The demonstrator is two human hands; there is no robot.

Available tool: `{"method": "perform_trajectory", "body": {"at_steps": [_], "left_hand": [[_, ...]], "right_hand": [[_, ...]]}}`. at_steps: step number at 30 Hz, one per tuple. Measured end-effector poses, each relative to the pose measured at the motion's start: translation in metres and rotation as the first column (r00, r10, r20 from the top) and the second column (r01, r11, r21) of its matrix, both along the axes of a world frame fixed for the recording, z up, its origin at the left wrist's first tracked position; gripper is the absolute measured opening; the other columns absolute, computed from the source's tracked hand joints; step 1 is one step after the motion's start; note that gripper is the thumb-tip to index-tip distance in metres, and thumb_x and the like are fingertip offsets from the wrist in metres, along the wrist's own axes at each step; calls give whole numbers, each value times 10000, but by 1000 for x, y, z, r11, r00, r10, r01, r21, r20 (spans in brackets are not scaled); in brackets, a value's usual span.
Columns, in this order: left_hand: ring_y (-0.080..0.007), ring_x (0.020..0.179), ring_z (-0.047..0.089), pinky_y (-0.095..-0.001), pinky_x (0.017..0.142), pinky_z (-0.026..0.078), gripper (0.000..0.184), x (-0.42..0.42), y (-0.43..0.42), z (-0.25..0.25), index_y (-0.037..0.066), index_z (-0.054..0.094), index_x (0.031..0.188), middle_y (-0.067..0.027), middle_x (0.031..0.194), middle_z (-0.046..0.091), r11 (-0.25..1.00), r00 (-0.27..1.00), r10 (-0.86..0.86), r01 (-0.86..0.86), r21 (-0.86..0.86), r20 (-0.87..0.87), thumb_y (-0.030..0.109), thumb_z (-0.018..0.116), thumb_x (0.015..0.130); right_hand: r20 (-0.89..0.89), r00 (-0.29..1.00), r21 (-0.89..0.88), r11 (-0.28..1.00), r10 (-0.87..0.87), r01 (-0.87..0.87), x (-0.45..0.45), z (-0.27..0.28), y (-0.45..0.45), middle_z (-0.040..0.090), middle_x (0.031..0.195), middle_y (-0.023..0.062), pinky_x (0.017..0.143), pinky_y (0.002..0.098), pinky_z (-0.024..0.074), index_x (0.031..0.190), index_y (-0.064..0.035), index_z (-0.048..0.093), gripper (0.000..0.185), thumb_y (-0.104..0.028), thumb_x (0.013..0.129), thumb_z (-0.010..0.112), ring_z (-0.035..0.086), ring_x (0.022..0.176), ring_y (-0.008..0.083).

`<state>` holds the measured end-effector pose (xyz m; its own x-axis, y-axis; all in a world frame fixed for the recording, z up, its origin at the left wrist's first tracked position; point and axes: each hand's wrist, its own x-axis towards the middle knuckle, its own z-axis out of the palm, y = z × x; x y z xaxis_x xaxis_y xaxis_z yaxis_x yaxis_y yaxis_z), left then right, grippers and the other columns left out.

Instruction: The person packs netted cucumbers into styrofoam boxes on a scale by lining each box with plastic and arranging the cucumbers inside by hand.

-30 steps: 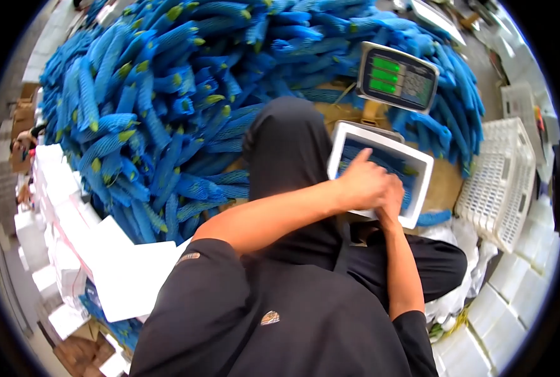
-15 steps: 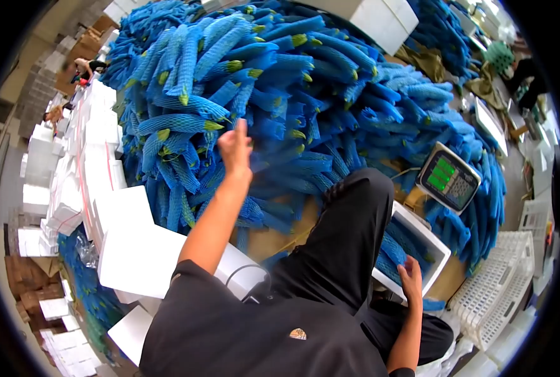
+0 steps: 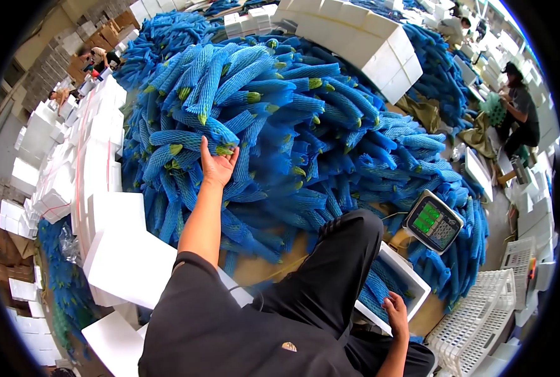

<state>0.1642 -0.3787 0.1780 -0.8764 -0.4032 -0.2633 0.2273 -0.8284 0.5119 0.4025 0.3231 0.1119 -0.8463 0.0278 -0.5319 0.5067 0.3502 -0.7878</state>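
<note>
A large heap of blue net-wrapped items with green tips [image 3: 255, 113] fills the middle. My left hand [image 3: 218, 164] is raised at the heap's near left part, fingers spread, beside one blue-netted piece; nothing shows gripped in it. My right hand [image 3: 396, 314] is at the near edge of a white foam box [image 3: 413, 281], its fingers apart and slightly curled. Several blue-netted pieces [image 3: 375, 290] lie inside that box. Just beyond the box stands a scale display [image 3: 433, 221] with green lit digits.
White foam boxes [image 3: 98, 144] are stacked along the left, with lids [image 3: 126, 261] near my left arm. A long white foam block [image 3: 355, 38] lies behind the heap. White plastic crates [image 3: 475, 314] stand at right. A person [image 3: 520, 110] squats at far right; others are at far left.
My left hand has left the foam box and reached over to the heap, its fingers opening. My right hand has stayed by the box. The view has swung left and up.
</note>
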Motion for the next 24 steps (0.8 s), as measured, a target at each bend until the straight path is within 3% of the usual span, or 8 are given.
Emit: {"method": "perform_trajectory", "body": {"at_steps": [3, 6, 13, 16, 18, 22, 23, 24], "left_hand": [[-322, 1209, 679, -407, 959, 628, 750, 4, 3, 13, -26, 580, 1318, -168, 1305, 673, 991, 981, 15, 12, 133, -195, 546, 792, 881], [-270, 1143, 703, -349, 843, 648, 656, 6, 2, 27, -12, 617, 1293, -142, 1251, 705, 982, 962, -75, 117, 149, -261, 502, 776, 917], [-163, 975, 695, -254, 688, 582, 359, 12, 19, 25, 113, 681, 1242, -39, 1196, 732, 997, 993, 71, -70, 12, -99, 343, 753, 975], [-174, 1054, 697, -284, 729, 605, 360, 63, 59, 16, 112, 647, 1312, -48, 1271, 713, 995, 994, -103, 103, 3, -18, 291, 708, 1005], [-165, 1102, 684, -297, 775, 605, 379, 101, 103, 11, 113, 617, 1357, -75, 1351, 679, 980, 979, -198, 200, -23, 56, 247, 695, 1011], [-225, 1202, 664, -400, 969, 572, 448, 159, 183, 5, 122, 597, 1389, -74, 1392, 650, 852, 871, -487, 489, -187, 60, 169, 739, 967], [-242, 1211, 661, -416, 997, 557, 464, 170, 192, -13, 117, 598, 1382, -72, 1367, 659, 699, 848, -508, 508, -504, 150, 149, 756, 946], [-251, 1217, 657, -418, 1019, 543, 490, 176, 203, -11, 100, 596, 1380, -80, 1347, 665, 547, 813, -541, 534, -644, 215, 137, 774, 925]], "right_hand": [[34, 999, -23, 999, -23, 23, 4, 3, 3, 679, 1153, 86, 835, 282, 508, 1421, 2, 547, 462, -229, 1032, 641, 667, 975, 153], [64, 997, -38, 998, -42, 45, 5, 12, 1, 677, 1150, 93, 857, 286, 511, 1413, 12, 554, 461, -213, 1025, 659, 662, 974, 150], [-7, 999, -100, 994, -48, 47, -10, 46, -9, 683, 1181, 68, 875, 281, 517, 1432, -15, 540, 442, -234, 1057, 626, 668, 990, 148], [-59, 994, -193, 978, -91, 78, -27, 82, -35, 674, 1215, 96, 949, 307, 516, 1425, 0, 549, 426, -179, 1048, 636, 650, 1054, 166], [-197, 978, -231, 973, -72, 25, -45, 118, -68, 672, 1236, 102, 996, 330, 515, 1424, -3, 555, 407, -140, 1048, 631, 650, 1077, 178], [-355, 934, -394, 902, 29, -178, -77, 182, -150, 627, 1392, 148, 1111, 367, 467, 1470, -3, 518, 464, -124, 1040, 643, 609, 1260, 219], [-368, 928, -410, 886, 57, -217, -83, 189, -175, 602, 1427, 159, 1138, 376, 442, 1493, 3, 486, 520, -145, 1029, 666, 580, 1307, 230], [-386, 919, -425, 868, 81, -256, -90, 193, -198, 576, 1462, 171, 1165, 386, 417, 1516, 9, 454, 578, -167, 1018, 689, 550, 1354, 241]]}}
